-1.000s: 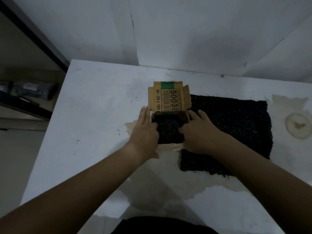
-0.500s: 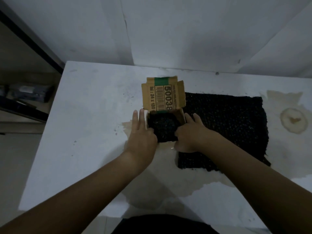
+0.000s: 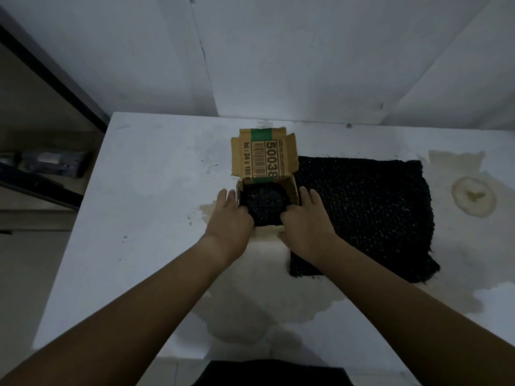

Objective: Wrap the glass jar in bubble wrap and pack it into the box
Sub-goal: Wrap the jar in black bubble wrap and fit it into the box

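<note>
A small brown cardboard box (image 3: 294, 190) stands on the white table (image 3: 153, 196), its printed lid flap (image 3: 263, 156) tilted up at the back. Inside sits a bundle wrapped in black bubble wrap (image 3: 264, 201); the jar itself is hidden. My left hand (image 3: 232, 217) lies along the box's left wall with straight fingers outside and the thumb on the bundle. My right hand (image 3: 306, 217) mirrors it at the right wall, thumb pressing the bundle's near right edge.
A large sheet of black bubble wrap (image 3: 376, 215) lies flat right of the box, under my right wrist. Brown stains (image 3: 473, 196) mark the table at the right and near me. A white wall rises behind. A dark shelf with objects (image 3: 47, 162) is left of the table.
The bundle sits lower in the box. My fingers have slid off its top to the outside of the box walls, leaving the thumbs on it.
</note>
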### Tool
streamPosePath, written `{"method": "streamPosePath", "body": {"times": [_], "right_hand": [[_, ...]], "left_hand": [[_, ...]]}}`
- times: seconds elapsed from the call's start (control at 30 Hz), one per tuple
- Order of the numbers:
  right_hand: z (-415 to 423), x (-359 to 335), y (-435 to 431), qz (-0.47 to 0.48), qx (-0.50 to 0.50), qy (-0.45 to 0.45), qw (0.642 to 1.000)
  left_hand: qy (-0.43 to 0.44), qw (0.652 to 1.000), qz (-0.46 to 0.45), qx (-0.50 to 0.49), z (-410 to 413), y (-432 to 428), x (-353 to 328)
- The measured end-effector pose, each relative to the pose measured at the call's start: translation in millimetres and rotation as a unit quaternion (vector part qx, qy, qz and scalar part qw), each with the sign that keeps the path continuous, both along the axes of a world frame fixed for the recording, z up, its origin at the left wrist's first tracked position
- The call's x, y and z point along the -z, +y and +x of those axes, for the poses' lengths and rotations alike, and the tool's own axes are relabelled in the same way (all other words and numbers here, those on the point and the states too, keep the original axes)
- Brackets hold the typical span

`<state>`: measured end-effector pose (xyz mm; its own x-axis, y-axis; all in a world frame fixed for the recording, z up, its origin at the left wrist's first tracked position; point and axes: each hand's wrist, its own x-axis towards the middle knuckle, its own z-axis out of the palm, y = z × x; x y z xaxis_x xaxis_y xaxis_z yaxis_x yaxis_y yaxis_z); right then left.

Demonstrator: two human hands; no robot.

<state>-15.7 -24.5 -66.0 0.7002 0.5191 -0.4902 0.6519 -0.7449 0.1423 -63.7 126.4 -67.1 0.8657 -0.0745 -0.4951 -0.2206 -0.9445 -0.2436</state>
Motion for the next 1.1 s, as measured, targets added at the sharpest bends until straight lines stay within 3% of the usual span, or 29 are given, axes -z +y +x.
{"method": "streamPosePath", "body": {"times": [0.13, 0.23, 0.33, 0.4, 0.5, 0.6, 0.73, 0.9, 1.1], "right_hand": [[-9.5, -1.5, -18.4, 0.114, 0.0, -0.037, 0.993], [-15.0, -1.3, -41.1, 0.254, -0.011, -0.056, 0.966], [-23.0, -7.8, -74.3, 0.375, 0.047, -0.019, 0.926], [-26.8, -0.7, -104.4, 0.404, 0.114, 0.009, 0.908], [-23.4, 21.9, -148.5, 0.4, 0.26, 0.068, 0.876], [-5.7, 36.3, -176.8, 0.381, 0.352, 0.093, 0.85], [19.9, 60.1, -206.3, 0.36, 0.403, 0.059, 0.839], [39.4, 78.2, -237.1, 0.274, 0.457, 0.056, 0.844], [48.4, 86.7, -253.3, 0.261, 0.468, 0.063, 0.842]], "left_hand": [[-0.033, 0.999, -0.028, 0.001, 2.0, -3.0, -6.1], [-0.059, 0.995, -0.08, -0.022, -5.7, -4.8, -25.5], [-0.16, 0.969, -0.186, -0.011, -27.3, -16.5, -42.1], [-0.176, 0.942, -0.284, -0.01, -40.5, -39.5, -46.5], [-0.109, 0.904, -0.41, -0.05, -36.6, -85.6, -22.9], [-0.005, 0.845, -0.499, -0.193, -13.7, -123.1, 8.6], [0.108, 0.771, -0.504, -0.374, 13.3, -152.2, 32.0], [0.118, 0.677, -0.5, -0.527, 31.6, -164.1, 44.5], [0.083, 0.653, -0.505, -0.559, 38.5, -168.6, 46.2]]}}
